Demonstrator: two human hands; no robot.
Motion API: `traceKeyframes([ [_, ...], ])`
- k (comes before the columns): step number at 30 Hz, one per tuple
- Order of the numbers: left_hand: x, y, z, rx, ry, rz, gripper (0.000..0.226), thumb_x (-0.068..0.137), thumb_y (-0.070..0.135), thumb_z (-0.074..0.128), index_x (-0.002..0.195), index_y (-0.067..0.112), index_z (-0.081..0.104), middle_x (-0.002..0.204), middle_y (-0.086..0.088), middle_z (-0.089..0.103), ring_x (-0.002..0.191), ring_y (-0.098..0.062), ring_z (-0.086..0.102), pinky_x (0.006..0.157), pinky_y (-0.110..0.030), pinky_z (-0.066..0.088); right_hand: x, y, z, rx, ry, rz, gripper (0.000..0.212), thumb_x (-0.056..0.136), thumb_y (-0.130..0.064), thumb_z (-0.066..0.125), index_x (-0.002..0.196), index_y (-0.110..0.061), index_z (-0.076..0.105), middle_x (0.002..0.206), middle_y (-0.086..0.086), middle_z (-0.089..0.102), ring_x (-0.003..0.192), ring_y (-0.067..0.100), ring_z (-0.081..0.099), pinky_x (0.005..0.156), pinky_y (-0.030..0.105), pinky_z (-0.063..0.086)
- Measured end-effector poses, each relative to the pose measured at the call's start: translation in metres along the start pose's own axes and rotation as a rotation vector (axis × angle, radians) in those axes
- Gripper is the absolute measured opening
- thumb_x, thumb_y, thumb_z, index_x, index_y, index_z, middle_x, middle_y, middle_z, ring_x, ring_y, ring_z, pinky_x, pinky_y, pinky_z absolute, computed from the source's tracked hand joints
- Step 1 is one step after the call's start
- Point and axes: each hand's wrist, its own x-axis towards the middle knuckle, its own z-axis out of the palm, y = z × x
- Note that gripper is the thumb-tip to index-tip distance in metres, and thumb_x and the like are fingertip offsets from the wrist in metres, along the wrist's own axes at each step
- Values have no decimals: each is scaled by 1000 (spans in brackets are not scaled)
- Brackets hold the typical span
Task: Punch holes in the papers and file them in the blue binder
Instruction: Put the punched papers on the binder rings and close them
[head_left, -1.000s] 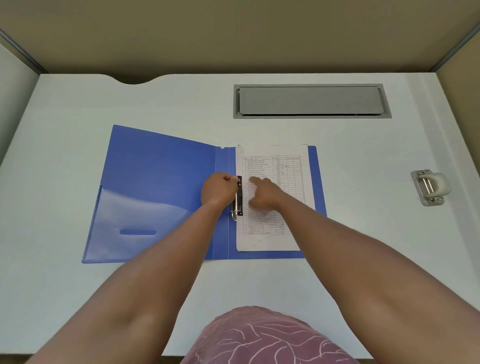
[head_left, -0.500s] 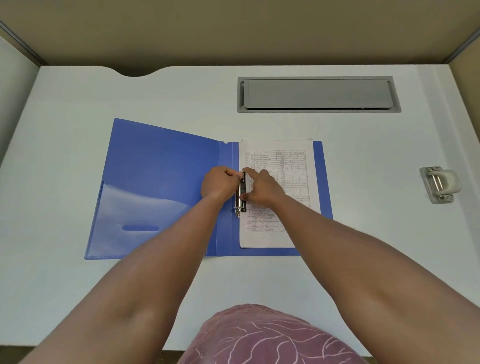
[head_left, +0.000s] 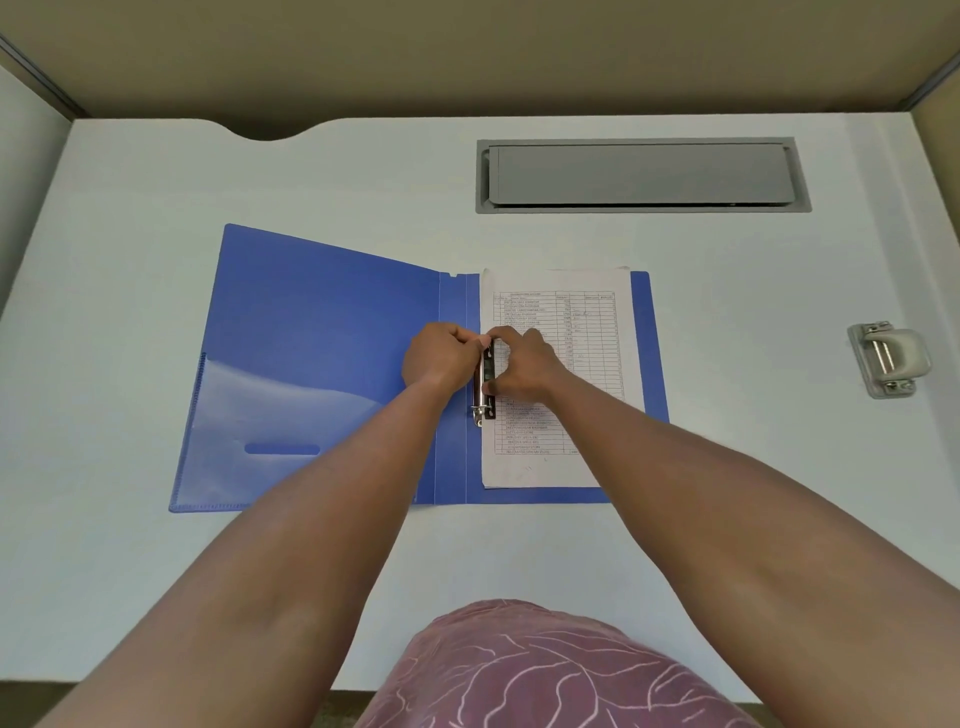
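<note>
The blue binder lies open on the white desk. A stack of printed papers sits on its right half, against the metal ring clip by the spine. My left hand grips the upper end of the clip from the left with curled fingers. From the right, my right hand pinches the same clip, forefinger at its top and thumb lower down. The clip's upper rings are hidden by my fingers. The hole punch stands apart at the far right.
A grey cable hatch is set into the desk behind the binder. Partition walls enclose the desk on the left, back and right. A clear pocket covers the binder's left inner cover. My patterned pink clothing fills the bottom edge.
My right hand has slid left off the paper's table onto the ring clip, meeting my left hand there. The left hand has stayed at the clip's top.
</note>
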Motion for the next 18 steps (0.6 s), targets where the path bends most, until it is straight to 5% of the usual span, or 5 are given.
traceKeyframes([
  [18, -3, 5, 2, 20, 16, -21, 20, 90, 46, 67, 89, 28, 72, 84, 11, 70, 74, -9, 65, 62, -26, 51, -1, 1, -3, 13, -32, -15, 80, 70, -25, 84, 137, -33, 41, 129, 13, 35, 120, 34, 43, 99, 45, 46],
])
